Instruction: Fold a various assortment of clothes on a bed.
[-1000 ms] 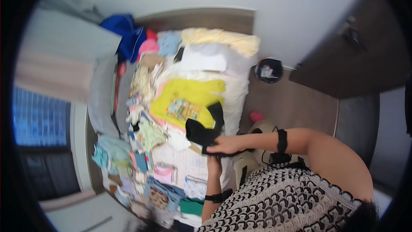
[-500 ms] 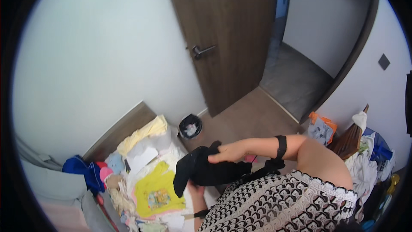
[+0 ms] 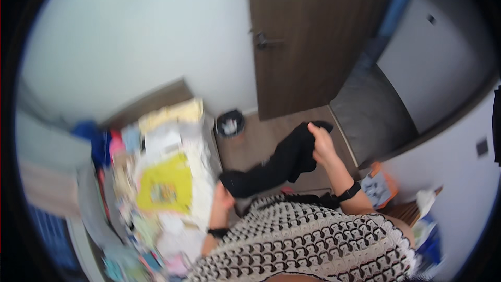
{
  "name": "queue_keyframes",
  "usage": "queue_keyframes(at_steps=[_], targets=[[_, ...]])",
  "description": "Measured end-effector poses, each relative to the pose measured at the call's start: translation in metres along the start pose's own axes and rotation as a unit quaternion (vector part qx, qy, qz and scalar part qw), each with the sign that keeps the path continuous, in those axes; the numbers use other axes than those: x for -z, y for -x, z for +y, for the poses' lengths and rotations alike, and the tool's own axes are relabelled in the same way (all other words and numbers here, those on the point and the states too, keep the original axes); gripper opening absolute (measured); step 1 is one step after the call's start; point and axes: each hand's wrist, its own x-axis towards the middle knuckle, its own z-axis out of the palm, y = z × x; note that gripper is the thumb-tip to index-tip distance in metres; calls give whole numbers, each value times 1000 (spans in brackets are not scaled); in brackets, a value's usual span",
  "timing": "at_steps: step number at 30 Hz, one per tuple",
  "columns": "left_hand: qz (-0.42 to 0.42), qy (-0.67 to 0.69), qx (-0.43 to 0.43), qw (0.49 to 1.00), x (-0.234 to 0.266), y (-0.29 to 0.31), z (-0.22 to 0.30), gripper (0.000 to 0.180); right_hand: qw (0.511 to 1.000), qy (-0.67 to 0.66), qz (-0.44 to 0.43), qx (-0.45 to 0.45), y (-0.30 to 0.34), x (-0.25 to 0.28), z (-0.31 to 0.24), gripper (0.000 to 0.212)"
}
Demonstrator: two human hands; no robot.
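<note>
A black cloth garment (image 3: 271, 169) is stretched slantwise in front of me; its exact kind does not show. My left hand (image 3: 223, 199) is closed on its lower left end, next to the bed's edge. Farther up and to the right, my right hand (image 3: 323, 145) grips the other end, thumb on top, with a short piece of cloth sticking out beyond it. To the left of the garment, a yellow-green shirt (image 3: 180, 177) with a printed picture lies spread on the bed, touched by neither hand.
Heaped clothes cover the bed, including pale yellow cloth (image 3: 172, 114) and blue cloth (image 3: 96, 141). A black-lined bin (image 3: 229, 124) stands by the wall near the brown door (image 3: 308, 47). On the right are an orange and white bag (image 3: 380, 185) and a slatted wooden piece (image 3: 402, 206).
My hands have moved apart, the right one away to the right and the left one out from beneath the cloth. The garment, bunched before, now hangs stretched between them. The view has shifted.
</note>
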Motion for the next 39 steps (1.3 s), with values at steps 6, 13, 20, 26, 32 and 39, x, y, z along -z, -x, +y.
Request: queue_keyframes(at_steps=[6,13,20,26,32,39], targets=[[-92,28,-161,982,-44,40,41,42,992,99,-73,38,-10,31,-34,19],[80,-9,-231,970,-81,60,33,28,966,231,-108,43,-60,9,-42,42],[97,62,-258,959,-73,92,16,23,933,328,-80,123,-69,16,-21,41],[89,184,-310,928,-30,89,20,25,949,285,-132,18,-70,5,-22,35],[262,159,-135,942,-22,76,-25,30,946,259,-185,-53,-62,7,-20,23],[223,22,85,971,0,98,-75,25,925,271,-260,-56,-69,16,-14,18]])
